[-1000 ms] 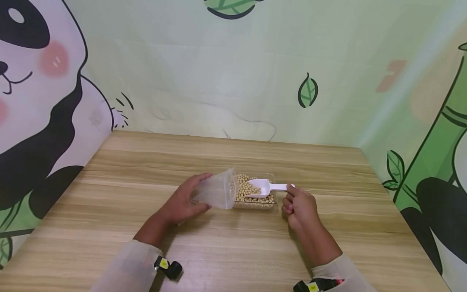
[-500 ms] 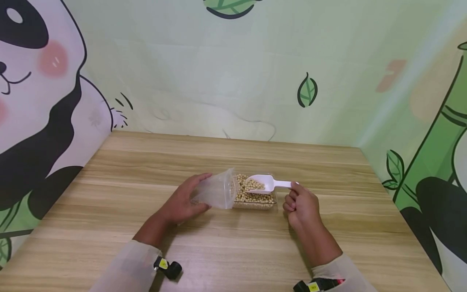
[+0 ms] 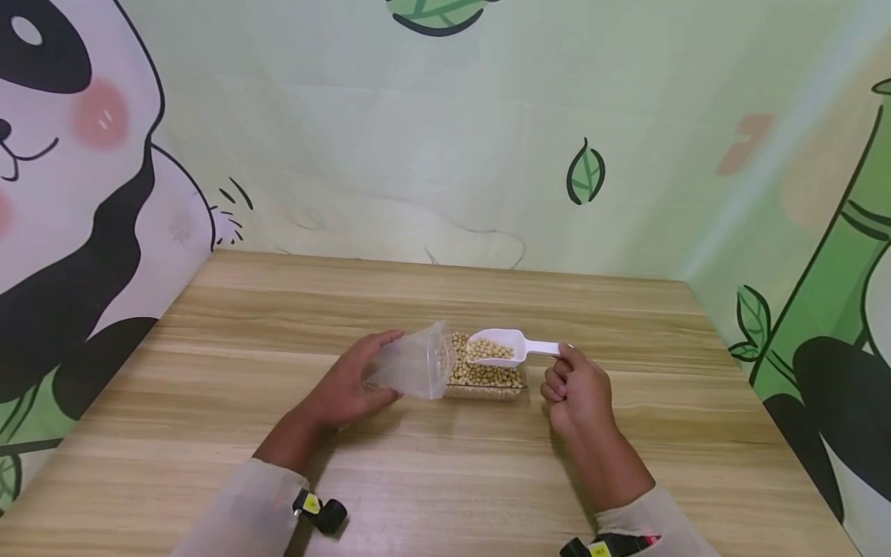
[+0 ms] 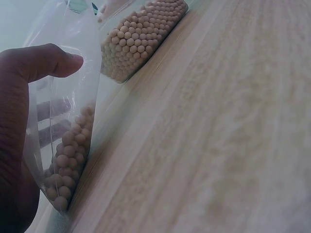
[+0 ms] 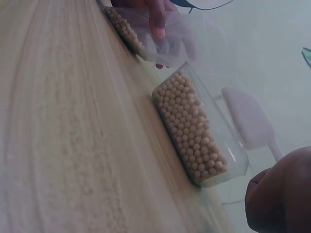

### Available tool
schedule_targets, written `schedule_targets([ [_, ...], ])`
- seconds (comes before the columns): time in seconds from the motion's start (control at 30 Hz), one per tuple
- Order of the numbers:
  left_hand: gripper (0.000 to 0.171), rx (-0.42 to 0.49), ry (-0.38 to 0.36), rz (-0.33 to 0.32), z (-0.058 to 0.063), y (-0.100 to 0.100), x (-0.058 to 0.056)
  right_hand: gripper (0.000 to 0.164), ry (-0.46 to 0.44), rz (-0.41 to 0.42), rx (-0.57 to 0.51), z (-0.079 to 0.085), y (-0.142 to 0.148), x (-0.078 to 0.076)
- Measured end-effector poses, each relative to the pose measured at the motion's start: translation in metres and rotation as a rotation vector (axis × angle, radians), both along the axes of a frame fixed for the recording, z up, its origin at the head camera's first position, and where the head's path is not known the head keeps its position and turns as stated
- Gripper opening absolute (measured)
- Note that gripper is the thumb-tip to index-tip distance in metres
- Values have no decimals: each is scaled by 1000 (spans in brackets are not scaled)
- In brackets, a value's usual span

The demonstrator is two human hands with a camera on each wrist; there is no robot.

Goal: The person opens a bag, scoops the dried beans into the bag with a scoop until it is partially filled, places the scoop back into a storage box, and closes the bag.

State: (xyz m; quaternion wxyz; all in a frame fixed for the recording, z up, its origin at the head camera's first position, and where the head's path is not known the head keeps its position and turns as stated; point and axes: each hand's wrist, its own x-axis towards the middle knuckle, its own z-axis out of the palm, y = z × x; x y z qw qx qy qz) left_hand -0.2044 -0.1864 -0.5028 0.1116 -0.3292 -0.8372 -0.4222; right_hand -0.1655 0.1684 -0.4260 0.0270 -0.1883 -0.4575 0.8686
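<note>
My left hand (image 3: 351, 379) grips a clear plastic bag (image 3: 411, 362), thumb on the near side and fingers around the back. Round beige beans (image 4: 68, 165) lie in the bottom of the bag, and its mouth faces right, overlapping the left end of a clear box. That box (image 5: 214, 127) stands on the table, well filled with the same beans (image 3: 480, 377). My right hand (image 3: 579, 389) holds a white scoop (image 3: 518, 348) by the handle end. Beans fill the scoop's bowl, which is raised above the box; in the right wrist view it shows over the rim.
The wood-grain table (image 3: 445, 480) spreads around the box on all sides. Behind it rises a pale green wall (image 3: 445, 155) with leaf drawings, and a painted panda (image 3: 118, 216) covers the left wall. A small camera (image 3: 327, 514) sits on each wrist.
The scoop, first dug into the beans in the box, has come up loaded and now hangs level above them. My right hand has risen slightly; the left hand and bag have stayed put.
</note>
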Motion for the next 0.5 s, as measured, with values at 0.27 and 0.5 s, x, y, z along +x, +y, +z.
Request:
schedule_targets([
  [0.27, 89, -20, -12, 4, -9, -3, -6, 37, 10, 38, -13, 11, -10, 10],
  [0.5, 84, -23, -63, 10, 19, 5, 11, 37, 47, 89, 22, 18, -19, 19],
])
